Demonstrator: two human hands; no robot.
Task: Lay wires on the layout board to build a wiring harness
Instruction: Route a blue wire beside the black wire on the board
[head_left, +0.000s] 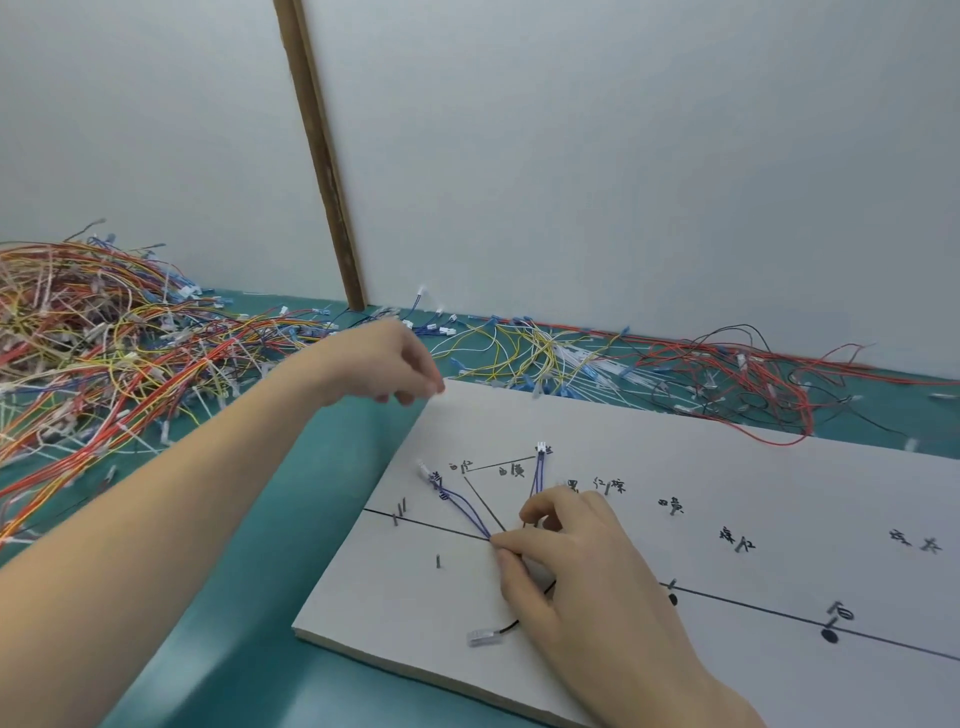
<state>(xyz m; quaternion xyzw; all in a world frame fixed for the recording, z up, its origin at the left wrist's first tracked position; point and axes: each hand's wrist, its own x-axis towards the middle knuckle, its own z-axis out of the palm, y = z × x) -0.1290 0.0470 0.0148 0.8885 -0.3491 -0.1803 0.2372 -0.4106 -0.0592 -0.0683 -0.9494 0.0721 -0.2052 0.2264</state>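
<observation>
2 hands (566, 551), 2 blue wire pairs (467, 506), 1 board (727, 467)

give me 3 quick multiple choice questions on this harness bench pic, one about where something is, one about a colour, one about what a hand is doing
1. Where is the big wire pile?
A. on the board
B. on the bench, left of the board
C. in a box

2. What colour are the wires already laid on the board?
A. blue
B. green
C. orange

3. What is the right hand doing?
A. hanging idle off the bench
B. holding a tool
C. pinching the laid wires where they meet on the board

Answers:
1 B: the tangle lies on the green bench top, left of the white board.
2 A: both wire pairs running from the white connectors are blue.
3 C: its fingertips press together on the blue wires at the drawn line, while the left hand reaches toward the loose wires behind the board.
</observation>
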